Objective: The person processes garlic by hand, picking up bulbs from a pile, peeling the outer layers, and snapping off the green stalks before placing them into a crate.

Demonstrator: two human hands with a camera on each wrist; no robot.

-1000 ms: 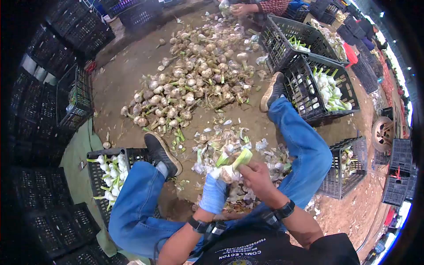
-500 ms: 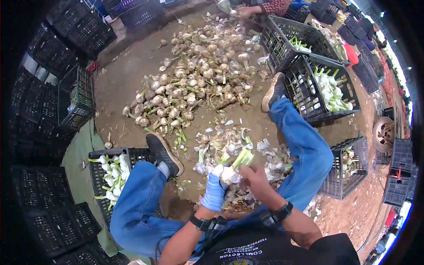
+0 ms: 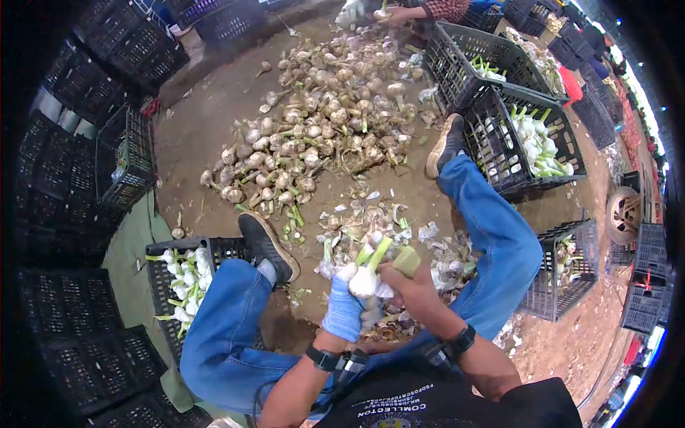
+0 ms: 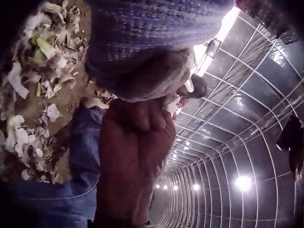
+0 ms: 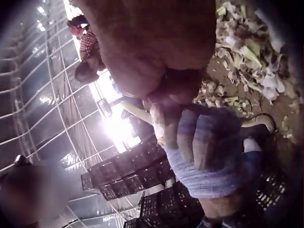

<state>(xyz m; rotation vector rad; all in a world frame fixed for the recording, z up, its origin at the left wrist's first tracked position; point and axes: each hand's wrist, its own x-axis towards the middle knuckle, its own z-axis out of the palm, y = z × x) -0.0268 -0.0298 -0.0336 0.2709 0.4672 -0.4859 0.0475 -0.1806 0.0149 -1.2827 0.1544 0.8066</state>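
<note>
A blue-and-white knit glove covers my left hand (image 3: 342,314), which grips a white garlic bulb (image 3: 364,284). The bulb's green stem (image 3: 379,252) points up and away from me. Close against the bulb's right side, my bare right hand (image 3: 414,291) pinches a pale green strip of garlic husk (image 3: 407,262), bent away from the stem. In the right wrist view, the gloved fingers (image 5: 202,137) curl round the bulb, and its stem (image 5: 135,111) sticks out to the left. Both hands overlap in the left wrist view, where the bulb is mostly hidden.
Loose peelings (image 3: 446,267) litter the ground beneath my hands. Beyond lies a big heap of unpeeled garlic (image 3: 314,132). Crates of cleaned garlic stand at left (image 3: 235,246) and right (image 3: 492,160). A smaller crate (image 3: 560,285) is beside my right knee. Another person's hand (image 3: 399,14) works opposite.
The green outer husk has come away from the stem and moved right with my right hand. The bulb now shows whiter and its stem slimmer. My left hand keeps its hold.
</note>
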